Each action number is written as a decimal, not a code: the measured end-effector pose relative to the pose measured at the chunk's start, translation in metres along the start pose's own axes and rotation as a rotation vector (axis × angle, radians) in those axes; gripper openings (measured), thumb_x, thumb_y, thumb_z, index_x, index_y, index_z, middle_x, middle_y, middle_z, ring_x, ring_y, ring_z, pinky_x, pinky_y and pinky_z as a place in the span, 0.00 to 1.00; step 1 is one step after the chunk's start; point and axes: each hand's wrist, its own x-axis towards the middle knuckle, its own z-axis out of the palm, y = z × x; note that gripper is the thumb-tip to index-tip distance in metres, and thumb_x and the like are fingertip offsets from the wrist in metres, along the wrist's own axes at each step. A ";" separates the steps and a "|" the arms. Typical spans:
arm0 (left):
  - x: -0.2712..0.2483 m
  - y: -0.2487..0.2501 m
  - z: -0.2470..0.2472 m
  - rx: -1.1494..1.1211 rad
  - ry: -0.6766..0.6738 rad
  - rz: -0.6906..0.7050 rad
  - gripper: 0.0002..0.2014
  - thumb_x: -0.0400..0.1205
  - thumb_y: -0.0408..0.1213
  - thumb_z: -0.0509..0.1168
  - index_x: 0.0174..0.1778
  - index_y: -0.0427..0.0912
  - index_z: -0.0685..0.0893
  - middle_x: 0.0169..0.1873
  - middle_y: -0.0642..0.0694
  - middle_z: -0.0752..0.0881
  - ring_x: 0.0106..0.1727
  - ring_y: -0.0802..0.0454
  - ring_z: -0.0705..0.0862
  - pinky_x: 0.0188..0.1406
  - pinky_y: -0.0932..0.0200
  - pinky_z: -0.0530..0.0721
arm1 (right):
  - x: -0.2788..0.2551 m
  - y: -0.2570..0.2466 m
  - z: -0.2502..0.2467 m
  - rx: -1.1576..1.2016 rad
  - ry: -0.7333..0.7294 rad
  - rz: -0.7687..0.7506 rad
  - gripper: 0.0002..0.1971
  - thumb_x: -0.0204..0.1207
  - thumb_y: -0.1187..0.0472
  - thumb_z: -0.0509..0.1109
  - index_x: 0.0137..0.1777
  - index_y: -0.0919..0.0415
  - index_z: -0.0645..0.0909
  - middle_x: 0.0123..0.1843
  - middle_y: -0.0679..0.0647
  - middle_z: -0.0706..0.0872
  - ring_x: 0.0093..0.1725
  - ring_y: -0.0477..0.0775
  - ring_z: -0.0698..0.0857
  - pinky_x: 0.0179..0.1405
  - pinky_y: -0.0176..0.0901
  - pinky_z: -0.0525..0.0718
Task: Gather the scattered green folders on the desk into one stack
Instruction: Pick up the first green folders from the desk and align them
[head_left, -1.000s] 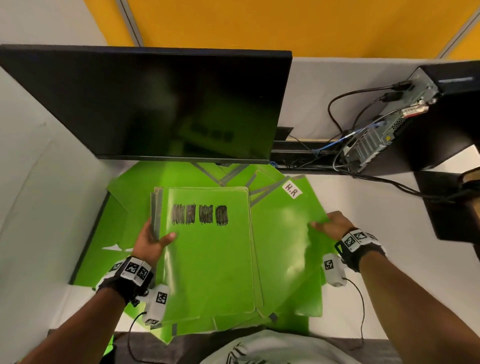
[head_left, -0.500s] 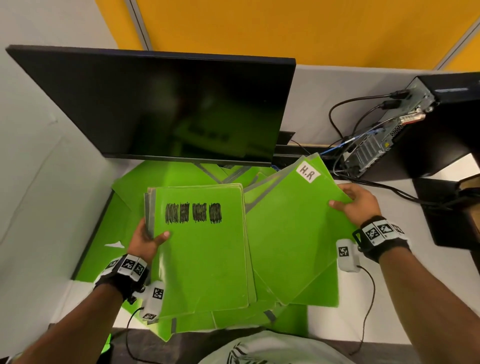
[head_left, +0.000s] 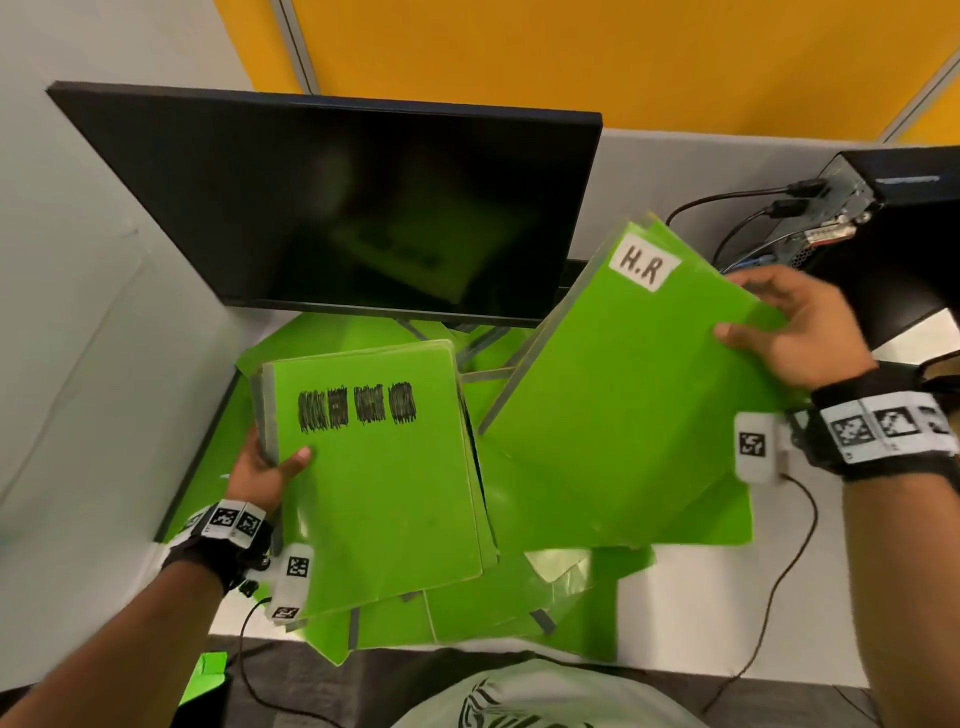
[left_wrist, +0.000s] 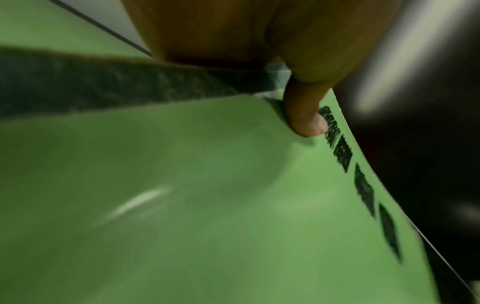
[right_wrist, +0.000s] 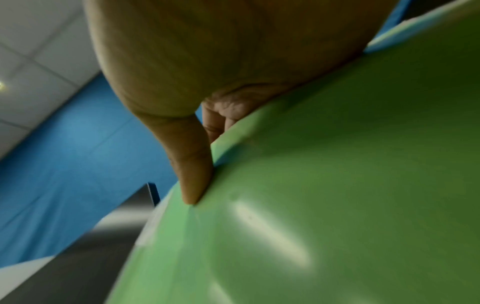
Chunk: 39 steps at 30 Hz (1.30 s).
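My left hand (head_left: 270, 470) grips the left edge of a thick stack of green folders (head_left: 374, 478); its top cover carries black scribbled marks. In the left wrist view the thumb (left_wrist: 303, 115) presses on that stack (left_wrist: 182, 205). My right hand (head_left: 789, 332) pinches the right edge of a green folder labelled H.R (head_left: 623, 395) and holds it tilted up above the desk. The right wrist view shows the thumb (right_wrist: 189, 168) on top of this folder (right_wrist: 337, 185), with fingers curled beneath. More green folders (head_left: 545, 597) lie spread on the desk under both.
A black monitor (head_left: 363, 208) stands close behind the folders. A black computer case (head_left: 893, 234) with plugged cables sits at the back right. White desk surface (head_left: 701, 613) shows at the front right, grey partition walls at the left.
My right hand has lifted the H.R folder off the pile, raising and tilting it toward the right. The left hand has kept its hold on the stack, which has risen a little.
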 end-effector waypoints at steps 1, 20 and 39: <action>0.001 0.000 -0.002 0.012 0.014 0.005 0.37 0.73 0.37 0.75 0.78 0.43 0.67 0.68 0.33 0.78 0.66 0.30 0.78 0.62 0.36 0.78 | -0.001 -0.013 -0.008 -0.014 0.007 -0.035 0.26 0.65 0.77 0.77 0.47 0.42 0.79 0.41 0.24 0.87 0.41 0.24 0.84 0.45 0.18 0.80; -0.021 0.029 0.054 -0.145 -0.205 0.293 0.40 0.78 0.14 0.62 0.83 0.44 0.56 0.72 0.51 0.70 0.70 0.57 0.71 0.66 0.62 0.76 | 0.068 -0.174 0.129 -0.516 -0.445 -0.493 0.21 0.69 0.57 0.77 0.62 0.44 0.80 0.54 0.41 0.87 0.57 0.48 0.83 0.59 0.40 0.76; -0.019 -0.034 0.049 -0.181 -0.143 0.129 0.53 0.71 0.30 0.76 0.84 0.56 0.50 0.80 0.58 0.56 0.79 0.60 0.54 0.80 0.50 0.56 | 0.026 -0.028 0.232 -0.581 -0.482 -0.126 0.30 0.77 0.63 0.69 0.77 0.45 0.66 0.71 0.50 0.74 0.77 0.55 0.67 0.82 0.56 0.55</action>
